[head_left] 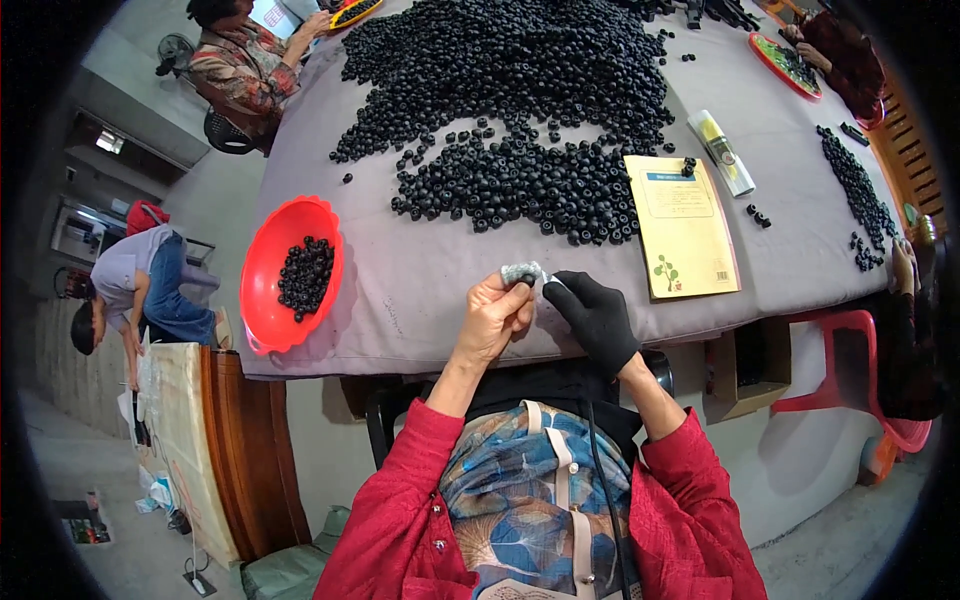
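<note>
My bare left hand is raised over the near edge of the table, its fingers pinched on a small round black piece. A grey-white wrap covers a fingertip of that hand. Close beside it, my right hand wears a black glove and is closed, its fingertips meeting the left ones. A small pale, shiny thing shows at the gloved fingertips, too small to name. Beyond both hands lies a large heap of black ring-like pieces. To the left, a red scalloped basin holds more of them.
A yellow booklet and a white-yellow packet lie right of the heap on the grey tablecloth. Other people sit around the table, some with trays. A red chair and a cardboard box stand at right.
</note>
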